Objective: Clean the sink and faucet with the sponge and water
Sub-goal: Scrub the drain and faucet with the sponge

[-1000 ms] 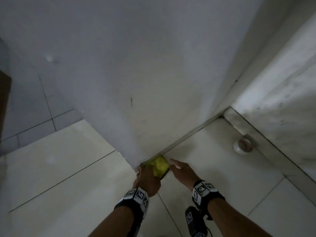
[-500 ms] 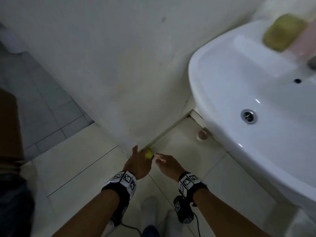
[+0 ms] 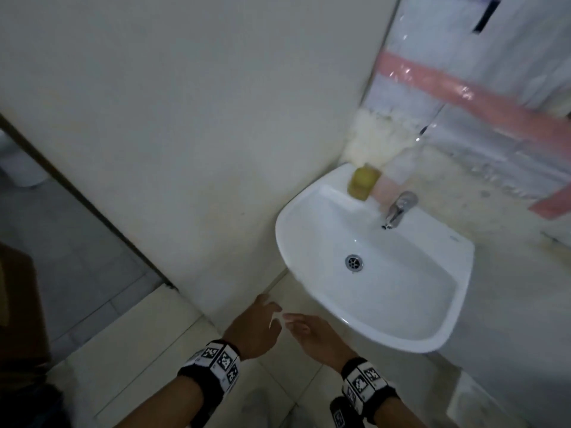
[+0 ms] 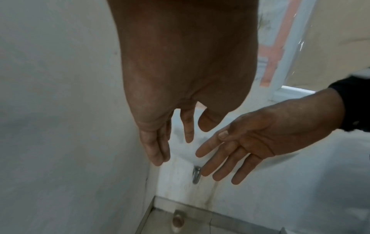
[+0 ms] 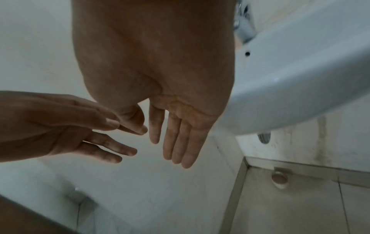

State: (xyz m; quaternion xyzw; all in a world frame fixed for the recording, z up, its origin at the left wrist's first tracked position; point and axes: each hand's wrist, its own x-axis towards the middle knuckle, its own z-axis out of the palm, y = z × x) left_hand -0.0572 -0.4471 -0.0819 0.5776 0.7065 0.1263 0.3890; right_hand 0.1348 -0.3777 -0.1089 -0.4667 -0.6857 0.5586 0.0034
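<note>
Sponge, a yellow-green block [image 3: 362,182], sits untouched on the back-left rim of the white ceramic sink [image 3: 312,211] beside the chrome faucet [image 3: 398,209], while my left hand [image 3: 253,330] and right hand [image 3: 318,336] hang empty, fingers loose, so I judge no cleaning begun.

The sink [image 3: 309,239] is glossy white with a silver drain ring [image 3: 354,262]; the faucet [image 3: 398,210] is shiny chrome. A yellow-green sponge [image 3: 362,183] sits on the rim beside something pale pink, too blurred to name. Black wristbands [image 3: 216,364] carry black-and-white square marker patterns. The wall [image 3: 185,118] is off-white, crossed at right by a salmon-pink stripe [image 3: 463,91]. The floor tiles [image 3: 139,350] are cream.
</note>
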